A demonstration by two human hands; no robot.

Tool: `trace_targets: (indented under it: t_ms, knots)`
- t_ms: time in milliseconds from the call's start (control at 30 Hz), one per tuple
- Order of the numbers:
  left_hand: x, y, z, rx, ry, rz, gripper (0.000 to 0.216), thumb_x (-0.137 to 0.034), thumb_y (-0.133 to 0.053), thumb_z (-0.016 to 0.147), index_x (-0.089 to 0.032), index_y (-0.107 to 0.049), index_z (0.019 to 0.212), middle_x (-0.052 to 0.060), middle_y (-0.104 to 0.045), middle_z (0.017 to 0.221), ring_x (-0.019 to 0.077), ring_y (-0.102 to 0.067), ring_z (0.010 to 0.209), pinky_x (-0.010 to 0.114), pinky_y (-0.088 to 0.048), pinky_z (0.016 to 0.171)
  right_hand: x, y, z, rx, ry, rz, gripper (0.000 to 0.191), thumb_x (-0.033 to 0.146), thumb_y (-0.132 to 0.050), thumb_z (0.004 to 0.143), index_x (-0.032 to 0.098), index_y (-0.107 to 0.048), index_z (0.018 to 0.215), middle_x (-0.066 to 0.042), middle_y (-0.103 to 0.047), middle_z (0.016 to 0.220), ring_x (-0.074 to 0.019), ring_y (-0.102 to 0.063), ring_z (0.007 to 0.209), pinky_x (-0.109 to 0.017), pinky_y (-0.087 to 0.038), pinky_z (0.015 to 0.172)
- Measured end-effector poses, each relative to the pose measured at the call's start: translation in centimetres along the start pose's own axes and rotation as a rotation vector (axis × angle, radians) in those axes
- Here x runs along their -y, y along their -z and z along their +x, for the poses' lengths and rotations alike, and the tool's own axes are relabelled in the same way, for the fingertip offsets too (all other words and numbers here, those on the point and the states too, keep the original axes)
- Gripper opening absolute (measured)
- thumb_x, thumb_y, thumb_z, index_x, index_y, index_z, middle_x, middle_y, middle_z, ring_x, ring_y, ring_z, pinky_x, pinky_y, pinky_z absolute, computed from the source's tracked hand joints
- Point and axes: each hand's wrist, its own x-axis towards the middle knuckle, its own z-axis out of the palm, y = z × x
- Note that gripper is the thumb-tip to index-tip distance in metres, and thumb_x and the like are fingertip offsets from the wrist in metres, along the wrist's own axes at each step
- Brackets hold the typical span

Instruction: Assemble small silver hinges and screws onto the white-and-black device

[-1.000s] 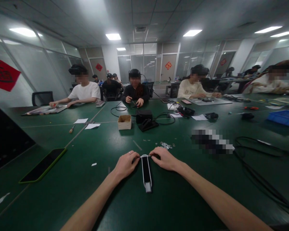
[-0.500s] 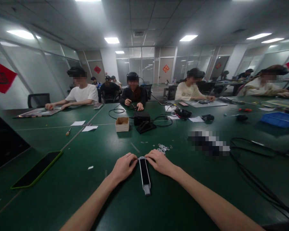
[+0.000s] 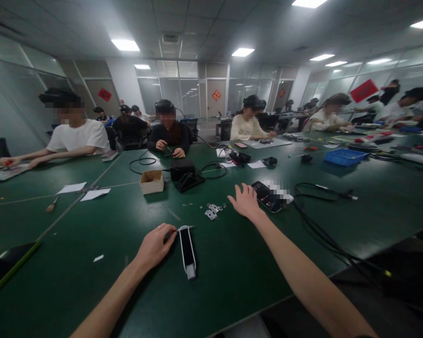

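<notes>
A long, narrow black device with a white frame [image 3: 188,249] and a grey block at its near end lies on the table. My left hand [image 3: 155,244] has its thumb and fingers pinched at the far left corner of the device. A thin piece sticks out to the right at that far end. My right hand [image 3: 245,201] is reached forward over the table with fingers spread, holding nothing. It is between some small metal plates [image 3: 212,212] with rings around them and a dark flat phone-like object [image 3: 268,196], close to the latter's left edge.
A small cardboard box [image 3: 152,183] and a black boxy device [image 3: 182,170] stand farther back. Black cables [image 3: 315,237] run along the right. A blue tray [image 3: 345,157] is at the back right, a green-edged phone [image 3: 9,267] at the left. Several people sit across the table.
My right hand has left the narrow device and moved right and forward, its fingers opening out. My left hand stays at the device's far end. The view has turned to the right.
</notes>
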Motion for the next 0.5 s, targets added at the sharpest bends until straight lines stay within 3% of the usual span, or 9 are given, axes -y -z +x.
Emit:
trace_targets:
  t_ms: [100, 233, 500]
  knots:
    - [0.1, -0.1, 0.1, 0.001, 0.010, -0.003, 0.025, -0.034, -0.041, 0.088, -0.020, -0.062, 0.092, 0.004, -0.065, 0.086, 0.0184, -0.060, 0.075, 0.029, -0.047, 0.067, -2.3, -1.0, 0.6, 0.086, -0.135, -0.042, 0.070, 0.054, -0.034, 0.091, 0.009, -0.025, 0.143, -0.024, -0.017, 0.147, -0.0396, -0.016, 0.134, -0.053, -0.018, 0.104]
    - [0.6, -0.4, 0.1, -0.008, -0.009, -0.005, 0.026, -0.035, -0.041, 0.089, -0.020, -0.062, 0.093, 0.004, -0.064, 0.086, 0.0184, -0.060, 0.074, 0.029, -0.047, 0.067, -2.6, -0.9, 1.0, 0.140, -0.206, -0.056, 0.074, 0.058, -0.028, 0.090, 0.012, -0.012, 0.147, -0.021, -0.002, 0.151, -0.0395, -0.006, 0.136, -0.053, -0.011, 0.106]
    - [0.6, -0.3, 0.0, 0.004, -0.010, 0.001, 0.027, -0.035, -0.040, 0.089, -0.019, -0.062, 0.095, 0.005, -0.063, 0.087, 0.0183, -0.060, 0.075, 0.030, -0.047, 0.068, -1.8, 0.3, 0.9, 0.272, -0.331, -0.065, 0.078, 0.063, -0.026, 0.088, 0.016, -0.011, 0.148, -0.020, 0.006, 0.152, -0.0455, 0.007, 0.135, -0.073, -0.004, 0.095]
